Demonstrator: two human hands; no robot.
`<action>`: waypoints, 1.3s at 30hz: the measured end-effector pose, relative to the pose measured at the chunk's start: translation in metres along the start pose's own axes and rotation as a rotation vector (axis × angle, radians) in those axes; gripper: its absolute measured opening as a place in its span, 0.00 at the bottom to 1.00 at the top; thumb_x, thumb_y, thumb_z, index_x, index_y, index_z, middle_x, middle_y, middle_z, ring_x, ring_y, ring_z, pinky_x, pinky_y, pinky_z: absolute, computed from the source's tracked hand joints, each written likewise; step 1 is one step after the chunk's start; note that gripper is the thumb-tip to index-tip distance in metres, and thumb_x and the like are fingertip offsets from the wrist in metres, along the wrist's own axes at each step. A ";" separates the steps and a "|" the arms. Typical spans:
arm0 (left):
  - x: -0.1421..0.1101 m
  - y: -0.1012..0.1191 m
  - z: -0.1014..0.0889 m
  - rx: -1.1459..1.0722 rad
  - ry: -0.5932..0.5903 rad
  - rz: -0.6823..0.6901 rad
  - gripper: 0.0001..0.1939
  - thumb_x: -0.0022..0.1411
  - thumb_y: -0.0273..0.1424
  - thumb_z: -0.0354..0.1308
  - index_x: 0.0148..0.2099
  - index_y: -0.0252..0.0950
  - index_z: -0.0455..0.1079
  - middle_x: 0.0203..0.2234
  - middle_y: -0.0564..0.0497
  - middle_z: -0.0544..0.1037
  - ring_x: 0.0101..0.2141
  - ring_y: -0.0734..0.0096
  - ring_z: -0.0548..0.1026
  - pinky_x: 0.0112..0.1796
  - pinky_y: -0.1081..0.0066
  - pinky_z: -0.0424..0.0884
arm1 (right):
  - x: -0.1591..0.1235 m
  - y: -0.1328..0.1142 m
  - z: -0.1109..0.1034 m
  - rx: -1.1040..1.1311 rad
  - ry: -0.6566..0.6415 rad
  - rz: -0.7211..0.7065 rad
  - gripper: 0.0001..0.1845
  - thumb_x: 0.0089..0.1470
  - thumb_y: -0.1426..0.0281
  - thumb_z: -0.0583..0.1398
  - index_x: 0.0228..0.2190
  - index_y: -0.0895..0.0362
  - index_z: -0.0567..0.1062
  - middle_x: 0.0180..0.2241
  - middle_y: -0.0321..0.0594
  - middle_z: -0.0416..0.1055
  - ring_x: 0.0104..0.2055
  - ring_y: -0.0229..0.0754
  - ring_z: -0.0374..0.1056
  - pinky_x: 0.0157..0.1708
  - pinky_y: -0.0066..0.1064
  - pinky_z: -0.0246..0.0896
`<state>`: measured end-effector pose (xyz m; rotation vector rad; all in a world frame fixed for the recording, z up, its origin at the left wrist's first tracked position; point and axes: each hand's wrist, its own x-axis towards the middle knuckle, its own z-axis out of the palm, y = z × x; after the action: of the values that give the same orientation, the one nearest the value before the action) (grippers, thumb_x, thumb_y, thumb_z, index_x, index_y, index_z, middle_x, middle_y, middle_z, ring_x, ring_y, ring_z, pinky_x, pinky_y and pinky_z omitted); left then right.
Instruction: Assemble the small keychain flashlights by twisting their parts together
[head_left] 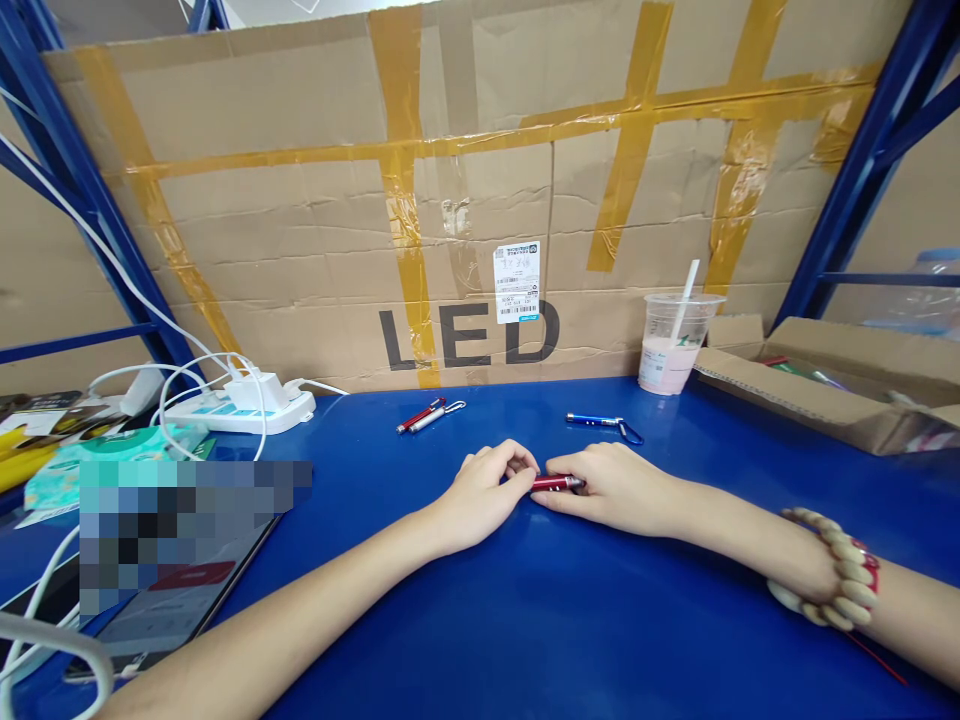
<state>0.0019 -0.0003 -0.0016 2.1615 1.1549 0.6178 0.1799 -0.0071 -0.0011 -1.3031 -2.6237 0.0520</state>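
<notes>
Between both hands, just above the blue tabletop, is a small red metal penlight [555, 483]. My left hand [491, 485] pinches its left end with thumb and fingers. Around its right end close the fingers of my right hand [619, 485]; a bead bracelet is on that wrist. The penlight's ends are partly hidden by the fingers. Farther back on the table, a blue penlight [592, 420] with a carabiner clip lies behind my right hand. To the left lie a silver penlight [431, 418] and a red one [416, 416], side by side.
A clear cup [671, 350] with a pink drink and straw stands at the back right, beside an open cardboard box [825, 410]. A power strip [277, 410] with white cables sits back left. A tablet-like device [217, 590] lies near my left forearm. A cardboard sheet [315, 260] closes the back.
</notes>
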 end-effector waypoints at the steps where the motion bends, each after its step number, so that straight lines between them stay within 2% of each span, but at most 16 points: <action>1: 0.000 0.000 0.000 0.002 -0.001 0.002 0.08 0.60 0.33 0.44 0.36 0.39 0.63 0.33 0.54 0.71 0.40 0.69 0.65 0.45 0.65 0.58 | 0.000 0.000 0.000 0.000 0.000 0.000 0.21 0.55 0.55 0.47 0.28 0.53 0.72 0.25 0.36 0.74 0.26 0.40 0.68 0.22 0.27 0.49; 39: -0.002 0.004 -0.001 0.124 -0.018 0.026 0.10 0.61 0.34 0.42 0.36 0.39 0.64 0.33 0.54 0.70 0.39 0.70 0.64 0.45 0.65 0.58 | 0.000 -0.001 -0.001 -0.009 -0.007 0.007 0.22 0.55 0.54 0.47 0.25 0.54 0.71 0.23 0.36 0.72 0.24 0.39 0.67 0.22 0.26 0.48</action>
<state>0.0022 -0.0033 0.0017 2.2847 1.1860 0.5495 0.1790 -0.0074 0.0004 -1.3168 -2.6286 0.0459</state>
